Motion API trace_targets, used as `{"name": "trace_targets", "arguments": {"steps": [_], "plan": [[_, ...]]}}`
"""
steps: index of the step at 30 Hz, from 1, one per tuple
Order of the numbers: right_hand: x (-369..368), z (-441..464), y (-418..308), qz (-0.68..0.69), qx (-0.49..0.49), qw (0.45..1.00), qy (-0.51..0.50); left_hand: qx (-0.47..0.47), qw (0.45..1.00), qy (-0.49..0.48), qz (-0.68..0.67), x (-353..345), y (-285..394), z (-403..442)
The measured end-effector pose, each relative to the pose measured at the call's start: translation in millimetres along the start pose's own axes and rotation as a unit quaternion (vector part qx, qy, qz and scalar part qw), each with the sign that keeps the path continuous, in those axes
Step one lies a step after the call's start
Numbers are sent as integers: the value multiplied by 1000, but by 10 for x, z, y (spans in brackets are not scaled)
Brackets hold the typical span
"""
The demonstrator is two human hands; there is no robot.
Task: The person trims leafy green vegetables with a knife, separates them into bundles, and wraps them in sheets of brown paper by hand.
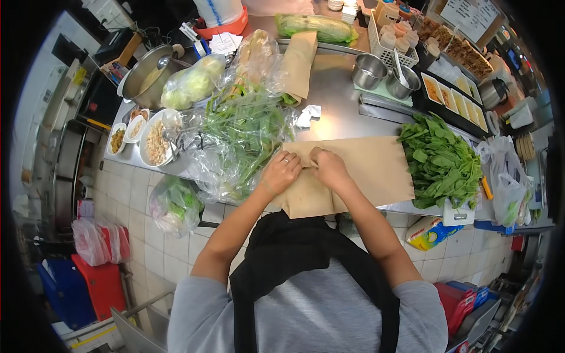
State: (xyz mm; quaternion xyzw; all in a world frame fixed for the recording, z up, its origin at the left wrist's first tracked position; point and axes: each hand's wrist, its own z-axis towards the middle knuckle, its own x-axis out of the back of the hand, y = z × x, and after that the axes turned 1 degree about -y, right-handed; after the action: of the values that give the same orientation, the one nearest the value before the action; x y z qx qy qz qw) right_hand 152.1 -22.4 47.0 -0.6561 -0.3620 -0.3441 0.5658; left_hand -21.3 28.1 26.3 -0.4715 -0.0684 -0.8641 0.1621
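A wide sheet of brown paper (376,170) lies across the front of the steel table, its near edge hanging towards my apron. My left hand (282,172) is on its left part, fingers curled and closed on a fold of the paper. Close beside it, my right hand (329,167) pinches the paper at the same fold, fingertips turned inward. Whatever the folded part may cover is hidden. Leafy greens (441,159) are heaped at the sheet's right edge. Long green vegetables in clear plastic bags (241,129) lie just left of my left hand.
Behind the sheet are a crumpled white tissue (308,116) and a brown paper-wrapped bundle (300,65). Bowls of chopped food (158,141) and a large pot (150,76) stand left. Metal pots (369,72) and a black condiment tray (453,100) sit back right.
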Motion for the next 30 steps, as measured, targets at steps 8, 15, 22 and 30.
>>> {"name": "trace_targets", "arguments": {"steps": [8, 15, 22, 30], "plan": [[179, -211, 838, 375, -114, 920, 2, -10, 1000, 6, -26, 69, 65, 49], [272, -117, 109, 90, -133, 987, 24, -32, 999, 12, -7, 159, 174, 159], [283, -182, 732, 184, -151, 961, 139, 5, 999, 15, -34, 115, 125, -76], [334, -489, 217, 180, -22, 947, 265, 147, 979, 39, -133, 288, 148, 149]]}}
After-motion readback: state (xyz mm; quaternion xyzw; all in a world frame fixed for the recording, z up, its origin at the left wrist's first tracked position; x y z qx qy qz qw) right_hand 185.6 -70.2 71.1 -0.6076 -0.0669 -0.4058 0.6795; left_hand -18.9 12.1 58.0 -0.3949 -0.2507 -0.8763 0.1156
